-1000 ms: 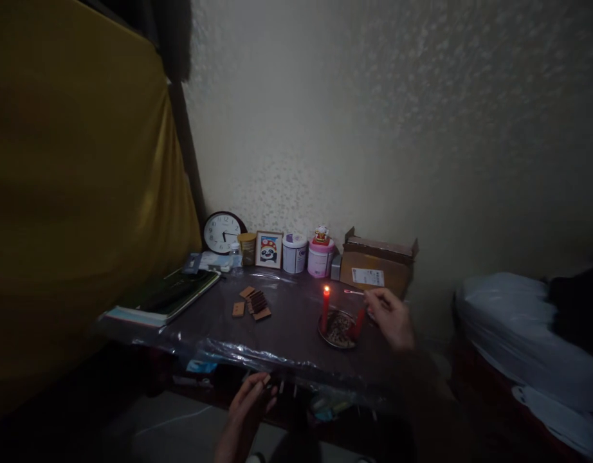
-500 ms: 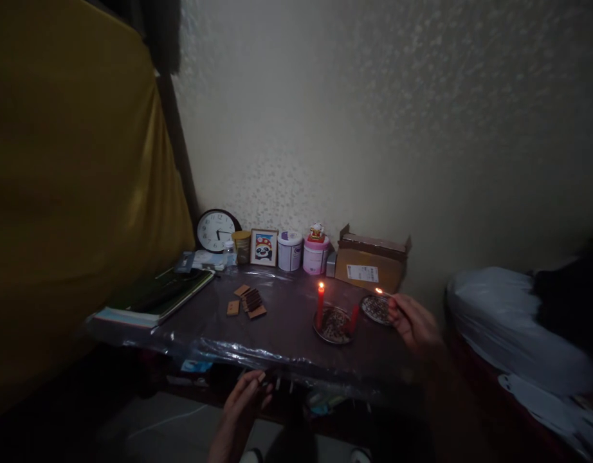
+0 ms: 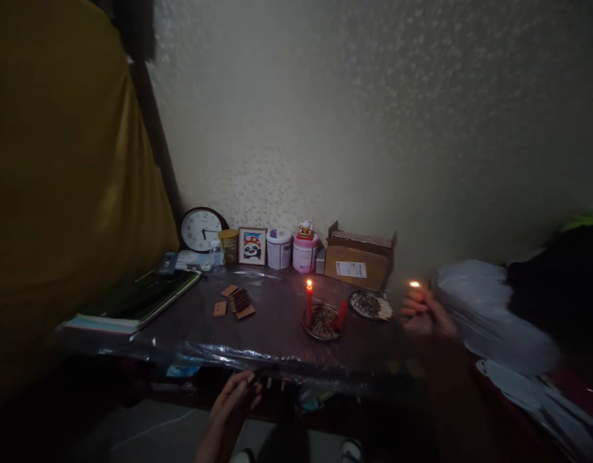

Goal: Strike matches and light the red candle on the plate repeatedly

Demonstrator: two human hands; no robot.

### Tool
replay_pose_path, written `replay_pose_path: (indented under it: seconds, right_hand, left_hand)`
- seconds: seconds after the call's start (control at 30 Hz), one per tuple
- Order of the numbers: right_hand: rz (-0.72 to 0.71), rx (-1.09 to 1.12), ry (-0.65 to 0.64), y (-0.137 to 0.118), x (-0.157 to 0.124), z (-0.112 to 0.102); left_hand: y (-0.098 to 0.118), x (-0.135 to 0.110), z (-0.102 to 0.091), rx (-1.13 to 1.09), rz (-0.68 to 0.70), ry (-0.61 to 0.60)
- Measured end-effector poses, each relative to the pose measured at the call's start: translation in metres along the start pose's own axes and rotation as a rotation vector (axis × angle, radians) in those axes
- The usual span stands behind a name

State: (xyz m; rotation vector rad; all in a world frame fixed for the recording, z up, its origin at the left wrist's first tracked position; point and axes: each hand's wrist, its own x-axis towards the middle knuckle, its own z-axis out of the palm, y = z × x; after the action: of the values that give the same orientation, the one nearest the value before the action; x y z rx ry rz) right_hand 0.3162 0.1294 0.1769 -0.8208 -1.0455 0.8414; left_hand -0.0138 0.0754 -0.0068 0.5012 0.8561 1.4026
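Observation:
My right hand (image 3: 424, 313) is closed on a burning match (image 3: 414, 284), its flame above the fingertips, to the right of the table. Below the table's front edge, my left hand (image 3: 233, 395) is closed around a small brown matchbox (image 3: 251, 378), mostly hidden by the fingers. A lit red candle (image 3: 309, 307) stands upright on a round metal plate (image 3: 323, 335). At that plate's right side leans a second, unlit red candle (image 3: 342, 313). Used matches lie on another plate (image 3: 368, 305) behind it. Several brown matchboxes (image 3: 241, 300) sit in a loose pile on the left.
Along the wall stand a clock (image 3: 202, 230), a framed panda picture (image 3: 253, 246), a white tub (image 3: 279, 249), a pink tub (image 3: 305, 253) and a cardboard box (image 3: 359, 257). Books (image 3: 142, 299) lie at the table's left. White bags (image 3: 484, 308) are heaped on the right.
My right hand has moved right with the burning match, away from the plate of used matches, which now shows fully. The left hand keeps its hold. The camera view has shifted slightly right.

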Motion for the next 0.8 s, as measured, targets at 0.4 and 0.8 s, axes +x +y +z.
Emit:
replay_pose_path:
  seconds: [0.4,0.8]
  right_hand:
    - [0.033,-0.193,-0.128,0.025,-0.030,0.050]
    - [0.186,-0.431,-0.164,0.056,-0.048,0.031]
  left_hand:
    - [0.003,-0.003,-0.001,0.008,0.021,0.057]
    - [0.001,-0.002,-0.006,0.011,-0.011,0.076]
